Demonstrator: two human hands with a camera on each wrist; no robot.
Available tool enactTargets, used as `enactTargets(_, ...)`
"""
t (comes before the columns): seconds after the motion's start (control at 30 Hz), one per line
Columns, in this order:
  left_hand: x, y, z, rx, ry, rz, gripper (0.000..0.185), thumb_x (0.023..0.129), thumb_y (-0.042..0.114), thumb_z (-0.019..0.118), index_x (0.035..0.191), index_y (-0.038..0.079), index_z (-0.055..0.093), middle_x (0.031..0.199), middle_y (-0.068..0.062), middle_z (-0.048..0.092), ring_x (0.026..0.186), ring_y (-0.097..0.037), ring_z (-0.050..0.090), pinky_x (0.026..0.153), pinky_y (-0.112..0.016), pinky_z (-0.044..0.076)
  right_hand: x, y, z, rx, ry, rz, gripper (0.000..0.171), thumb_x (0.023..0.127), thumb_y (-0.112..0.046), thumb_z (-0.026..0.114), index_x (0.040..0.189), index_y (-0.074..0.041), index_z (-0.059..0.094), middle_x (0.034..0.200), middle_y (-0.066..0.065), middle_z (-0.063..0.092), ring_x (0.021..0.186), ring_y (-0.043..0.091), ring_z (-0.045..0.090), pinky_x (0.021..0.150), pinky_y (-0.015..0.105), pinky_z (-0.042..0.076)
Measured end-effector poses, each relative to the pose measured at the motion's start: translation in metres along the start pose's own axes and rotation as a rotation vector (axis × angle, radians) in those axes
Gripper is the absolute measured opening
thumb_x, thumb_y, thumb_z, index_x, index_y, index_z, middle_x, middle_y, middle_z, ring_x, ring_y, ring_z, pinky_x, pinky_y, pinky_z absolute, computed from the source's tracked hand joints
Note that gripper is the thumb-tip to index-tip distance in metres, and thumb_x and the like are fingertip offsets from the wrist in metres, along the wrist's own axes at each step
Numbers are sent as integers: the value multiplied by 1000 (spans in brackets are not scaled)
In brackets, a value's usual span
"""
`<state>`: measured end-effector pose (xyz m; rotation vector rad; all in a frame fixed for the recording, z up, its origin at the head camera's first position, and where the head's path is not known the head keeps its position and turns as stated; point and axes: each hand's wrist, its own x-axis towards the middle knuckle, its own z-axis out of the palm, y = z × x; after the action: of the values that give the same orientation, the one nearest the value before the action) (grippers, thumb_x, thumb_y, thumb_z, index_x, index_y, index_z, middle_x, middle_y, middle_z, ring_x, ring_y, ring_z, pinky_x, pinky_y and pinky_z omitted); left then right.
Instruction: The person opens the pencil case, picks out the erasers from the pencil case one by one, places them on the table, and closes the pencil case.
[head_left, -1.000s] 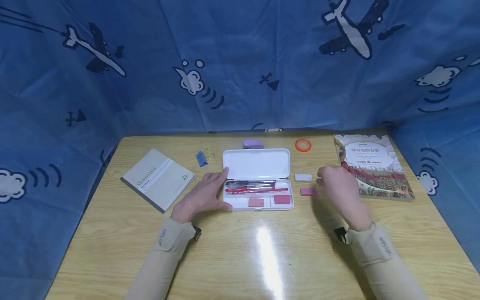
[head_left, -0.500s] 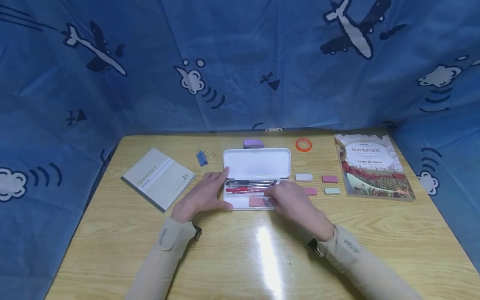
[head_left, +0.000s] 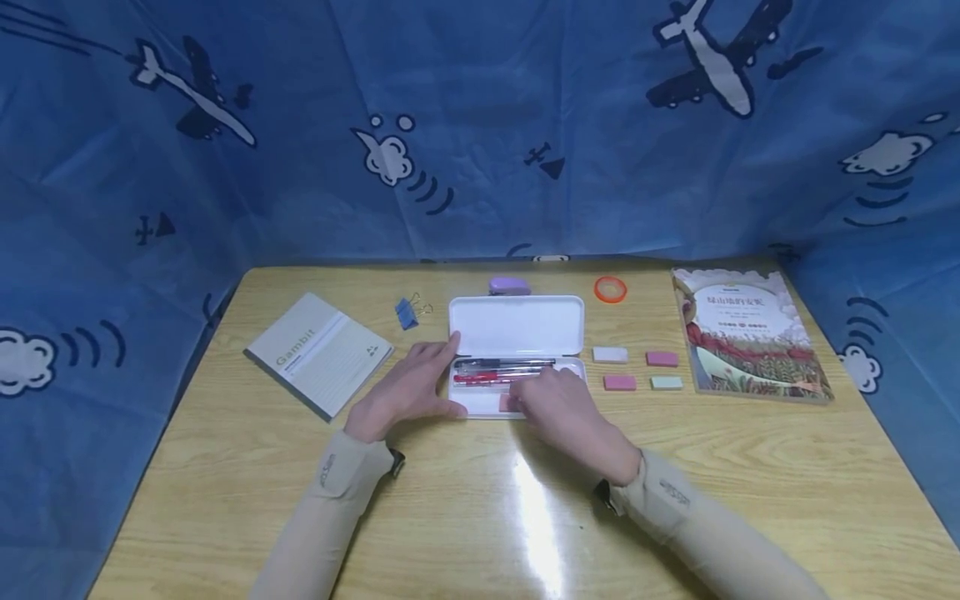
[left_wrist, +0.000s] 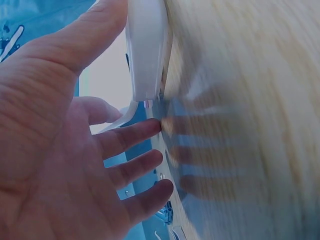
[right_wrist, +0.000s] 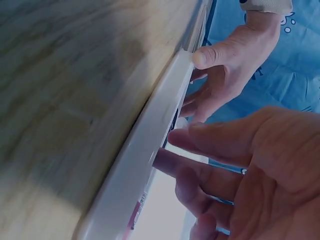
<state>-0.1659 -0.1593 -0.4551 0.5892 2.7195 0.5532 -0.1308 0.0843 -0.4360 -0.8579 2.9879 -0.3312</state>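
At the near rim of the white pencil case [head_left: 476, 406], the left grip [head_left: 405, 387] rests its thumb on the corner; if that brace eased while the right side was pushed, the case could probably skid on the smooth surface [head_left: 420, 533]. That grip is spread wide, fingers mostly straight, its forefinger by the left edge of the opened lid [head_left: 517, 325]. The right grip [head_left: 566, 414] reaches into the case, fingers bent beside a salmon eraser [head_left: 506, 403]; whether they pinch anything is hidden. Just beyond lie a red pen [head_left: 471, 379] and dark pens [head_left: 495, 363], which a stray knuckle might roll. Right of the case, a pink eraser [head_left: 619, 382] and a green eraser [head_left: 666, 382] sit nearer, a white eraser [head_left: 610, 355] and a darker pink eraser [head_left: 662, 358] farther.
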Motion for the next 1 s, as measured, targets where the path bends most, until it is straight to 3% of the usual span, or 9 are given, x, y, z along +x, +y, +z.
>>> enactTargets(0.1,0,0,0,1,0,-1,120,79,52,83,164,12,8,166,-16,29,152,-37,28,125,-50,30,2,-1,3,-3,9,8,27,93,-24,74,70,-16,65,57,-3,54,52,16,47,47,31,40)
enactTargets(0.33,1,0,0,14,-4,-12,120,79,53,83,164,12,8,166,-16,30,151,-36,30,125,-49,31,7,-1,9,-48,1,-15,22,93,-28,74,78,-13,72,73,1,61,62,19,53,55,35,47)
enactTargets(0.5,1,1,0,13,-7,-14,120,79,53,83,164,13,8,166,-16,30,151,-36,29,125,-49,31,11,-2,10,-57,-24,-2,26,93,-32,73,80,-10,74,74,4,61,63,20,51,57,35,47)
enactTargets(0.83,1,1,0,6,-12,-27,120,79,53,83,164,14,7,167,-14,29,152,-35,28,125,-48,30,10,0,10,-26,-10,41,26,91,-31,76,74,-14,65,72,2,59,65,19,52,52,32,45)
enactTargets(1.0,1,2,0,-3,-15,-31,121,79,53,83,165,15,6,167,-14,28,153,-35,27,125,-49,30,5,7,3,24,41,27,18,89,-27,78,80,-15,69,73,0,65,65,19,57,54,31,46)
